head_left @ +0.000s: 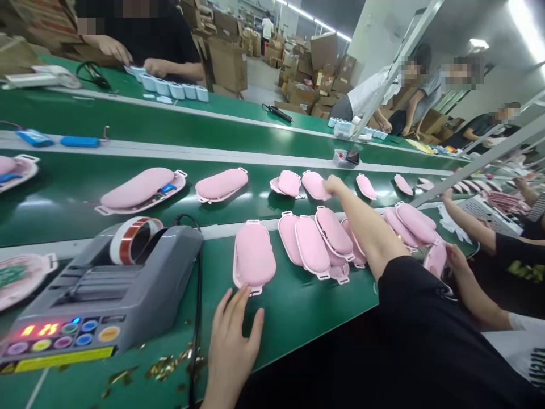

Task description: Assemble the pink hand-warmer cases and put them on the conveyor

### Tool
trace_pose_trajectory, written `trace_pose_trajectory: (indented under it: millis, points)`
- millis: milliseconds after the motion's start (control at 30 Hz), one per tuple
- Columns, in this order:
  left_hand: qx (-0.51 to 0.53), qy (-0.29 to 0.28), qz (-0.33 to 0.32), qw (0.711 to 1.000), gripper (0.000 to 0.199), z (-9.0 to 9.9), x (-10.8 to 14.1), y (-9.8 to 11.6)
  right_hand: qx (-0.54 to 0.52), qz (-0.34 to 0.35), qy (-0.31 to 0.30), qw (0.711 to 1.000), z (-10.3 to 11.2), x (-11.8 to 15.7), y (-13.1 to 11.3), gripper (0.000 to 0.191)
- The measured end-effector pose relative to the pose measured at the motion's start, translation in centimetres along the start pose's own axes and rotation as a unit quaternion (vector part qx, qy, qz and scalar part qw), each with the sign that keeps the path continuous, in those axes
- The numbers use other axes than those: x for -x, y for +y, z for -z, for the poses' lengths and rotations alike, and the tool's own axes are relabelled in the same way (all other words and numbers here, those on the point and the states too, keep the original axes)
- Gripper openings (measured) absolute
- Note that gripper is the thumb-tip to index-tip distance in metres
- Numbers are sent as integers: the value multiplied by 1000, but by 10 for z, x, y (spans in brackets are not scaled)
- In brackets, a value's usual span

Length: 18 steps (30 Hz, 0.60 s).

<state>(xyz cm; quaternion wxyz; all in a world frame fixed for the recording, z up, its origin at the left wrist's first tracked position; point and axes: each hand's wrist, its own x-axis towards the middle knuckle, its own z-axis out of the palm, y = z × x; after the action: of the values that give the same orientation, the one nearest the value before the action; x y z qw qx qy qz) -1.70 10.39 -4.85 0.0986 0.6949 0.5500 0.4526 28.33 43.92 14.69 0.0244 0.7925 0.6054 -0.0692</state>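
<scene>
My left hand [232,335] lies low in the middle with its fingers spread. Its fingertips touch or almost touch the near end of a pink oval case [254,254] on the green bench. My right hand [334,185] reaches forward onto the green belt and has its fingers closed at the right edge of another pink oval case [314,186]; its fingertips are partly hidden. Beside my right forearm, several overlapping pink cases [313,247] with white slotted end tabs lie in a pile.
A grey tape dispenser [166,272] with a lit display stands at the left, its black cable [198,318] running along the bench. Copper-coloured scraps [168,366] lie nearby. More pink cases [222,184] sit on the belt. Co-workers sit opposite and at the right.
</scene>
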Motion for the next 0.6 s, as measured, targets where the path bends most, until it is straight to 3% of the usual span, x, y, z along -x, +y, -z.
trace_pose_trajectory:
  millis: [133, 233, 333, 467, 600]
  points:
    - [-4, -7, -16, 1000, 57, 0, -2, -4, 40, 154, -10, 987, -23, -15, -9, 47]
    - [-5, -10, -12, 1000, 55, 1, -7, -3, 44, 299, -37, 953, -36, -32, -39, 50]
    - [-9, -13, -15, 1000, 54, 3, -12, -1, 43, 390, -66, 917, -43, -40, -68, 43]
    - [-9, -10, -30, 999, 56, 4, -9, -5, 56, 434, -72, 896, -36, -27, -75, 53]
    - [38, -27, 7, 999, 62, 0, 2, -25, 62, 407, -2, 911, -12, -2, -59, 61]
